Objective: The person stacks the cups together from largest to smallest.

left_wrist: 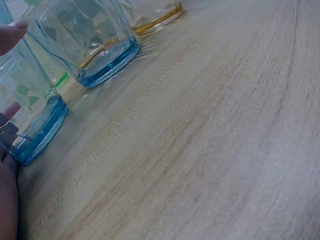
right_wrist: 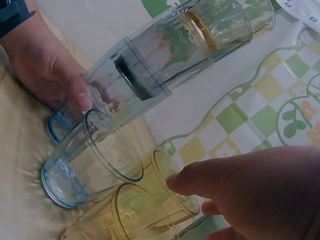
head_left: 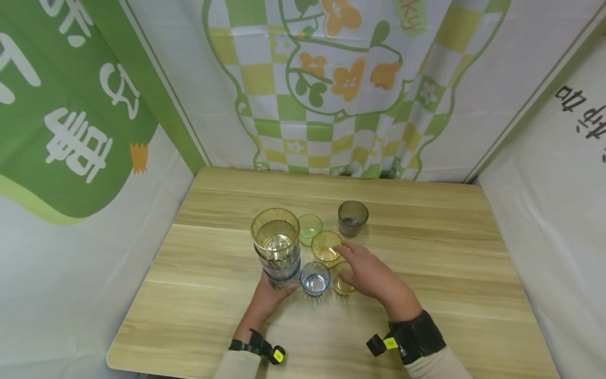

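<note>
My left hand grips the bottom of a tall stack of glasses. Its lowest glass has a thick blue base, a dark grey one sits in it, and a yellow glass tops the stack. Just right of it stands a single blue glass. My right hand reaches over two yellow glasses, fingers apart; a fingertip is at the rim of the rear yellow glass. The thumb overlaps the front yellow glass in the head view. Part of that hand is cut off in the right wrist view.
A pale green glass stands behind, beside the stack. Farther back to the right is a dark grey glass. All rest on a wooden table, with a checked curtain behind it and fabric walls at both sides.
</note>
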